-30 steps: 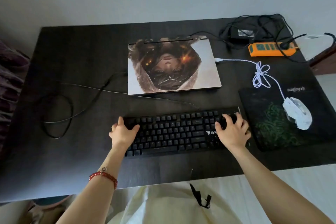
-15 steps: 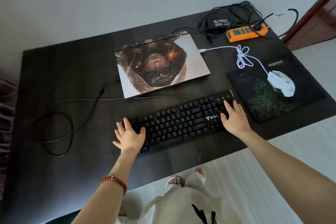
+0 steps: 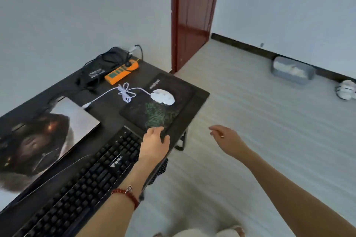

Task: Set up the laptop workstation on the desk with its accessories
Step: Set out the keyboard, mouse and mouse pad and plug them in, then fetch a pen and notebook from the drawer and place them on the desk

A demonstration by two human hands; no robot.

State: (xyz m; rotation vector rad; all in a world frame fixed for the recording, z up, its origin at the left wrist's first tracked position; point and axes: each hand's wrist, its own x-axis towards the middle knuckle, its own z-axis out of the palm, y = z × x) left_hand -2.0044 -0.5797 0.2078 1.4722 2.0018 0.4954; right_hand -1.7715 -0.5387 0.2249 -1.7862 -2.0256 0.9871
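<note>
1. Closed laptop with printed artwork lid (image 3: 57,132) lies flat at left of frame on the dark rectangular desk (image 3: 198,95); black mechanical keyboard (image 3: 86,175) sits just in front of it, long axis running from lower left up toward frame centre
2. Left hand (image 3: 155,145), red bead bracelet (image 3: 126,195) on its wrist, rests over the keyboard's right end, fingers loosely bent, fingertips at the near corner of the black mouse pad with green print (image 3: 158,106); whether it grips the keyboard edge cannot be told
3. Right hand (image 3: 227,139) hangs off the desk over the pale floor, right of centre, fingers relaxed and part open, holds nothing
4. White wired mouse (image 3: 163,96) sits on the pad, up-frame from the left hand, white cable bundled (image 3: 126,93) and running left toward the laptop
5. Orange power strip (image 3: 121,71) and black adapter with tangled cords (image 3: 100,69) lie at the desk's far corner, upper centre-left
6. Key relation: everything on the desk lies left of the right hand; left hand is nearer keyboard, pad and mouse, so it likely suits the next adjustment
</note>
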